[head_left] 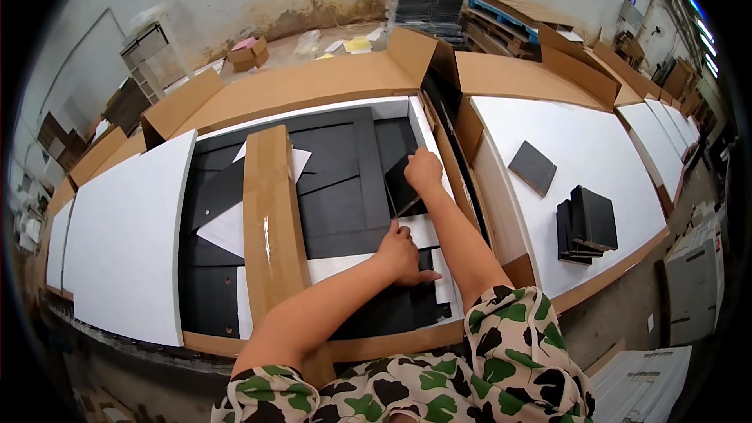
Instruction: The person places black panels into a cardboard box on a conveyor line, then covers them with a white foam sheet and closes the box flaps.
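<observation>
My right hand is closed on the upper edge of a small dark board, which stands tilted inside an open carton at the right end. Just below the board's lower corner is my left hand, its thumb stretched out to the right over dark pieces and white foam strips. The carton holds dark grey panels with white foam around them. A long taped cardboard box lies across the panels, over white paper sheets.
On the white foam sheet of the carton to the right lie a single dark square board and a stack of similar boards. Another white foam sheet covers the left side. Raised cardboard flaps edge the far side.
</observation>
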